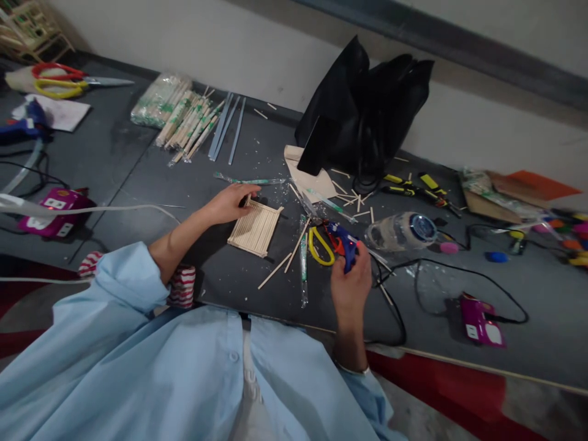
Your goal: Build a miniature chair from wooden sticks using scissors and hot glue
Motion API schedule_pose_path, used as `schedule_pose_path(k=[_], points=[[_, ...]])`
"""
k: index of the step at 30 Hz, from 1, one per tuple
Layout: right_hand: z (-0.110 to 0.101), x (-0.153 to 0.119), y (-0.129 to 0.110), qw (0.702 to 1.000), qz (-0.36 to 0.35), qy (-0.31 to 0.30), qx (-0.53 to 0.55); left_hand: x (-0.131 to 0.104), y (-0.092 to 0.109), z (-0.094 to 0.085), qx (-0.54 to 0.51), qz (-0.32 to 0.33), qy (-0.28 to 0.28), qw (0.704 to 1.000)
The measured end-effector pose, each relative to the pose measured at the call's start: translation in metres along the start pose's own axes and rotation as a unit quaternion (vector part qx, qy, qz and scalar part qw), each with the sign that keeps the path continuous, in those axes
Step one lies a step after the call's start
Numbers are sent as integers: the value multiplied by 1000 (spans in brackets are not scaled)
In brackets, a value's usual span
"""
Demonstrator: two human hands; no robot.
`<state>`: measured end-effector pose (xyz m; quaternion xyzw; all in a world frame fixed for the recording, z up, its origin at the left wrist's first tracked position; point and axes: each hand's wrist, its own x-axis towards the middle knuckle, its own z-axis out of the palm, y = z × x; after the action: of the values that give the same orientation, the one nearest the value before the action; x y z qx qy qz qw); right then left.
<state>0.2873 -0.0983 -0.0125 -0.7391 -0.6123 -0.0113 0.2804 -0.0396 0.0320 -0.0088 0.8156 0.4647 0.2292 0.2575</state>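
A small square panel of thin wooden sticks [254, 228] lies on the dark table, with raised sticks along its edges. My left hand [229, 203] is at its far left corner, fingers closed on the edge there. In my right hand [351, 282] is a blue hot glue gun [345, 242], its nozzle pointing away to the left. Yellow-handled scissors [321, 247] lie just left of the gun. Loose wooden sticks [274, 271] and a wrapped stick packet [304, 260] rest between the panel and the scissors.
Bundled wrapped sticks [188, 125] lie at the back left. A black bag [362, 110] leans against the wall. Right of my right hand are a plastic bottle [399, 231], cables and a purple power box [481, 321]. Another purple box [57, 211] and red-and-yellow scissors [68, 79] are left.
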Motion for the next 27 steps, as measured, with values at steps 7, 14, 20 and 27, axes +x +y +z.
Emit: schedule_pose_path(k=[7, 14, 20, 27], points=[[5, 0, -5, 996, -29, -15, -83, 5, -2, 4, 9, 16, -1, 1000], [-21, -22, -44, 997, -68, -31, 13, 1, 8, -6, 52, -59, -13, 997], [-17, -28, -80, 923, -209, -294, 131, -6, 15, -20, 160, -118, -51, 979], [0, 6, -92, 918, -270, -288, 34, -12, 20, -33, 123, -237, -92, 959]])
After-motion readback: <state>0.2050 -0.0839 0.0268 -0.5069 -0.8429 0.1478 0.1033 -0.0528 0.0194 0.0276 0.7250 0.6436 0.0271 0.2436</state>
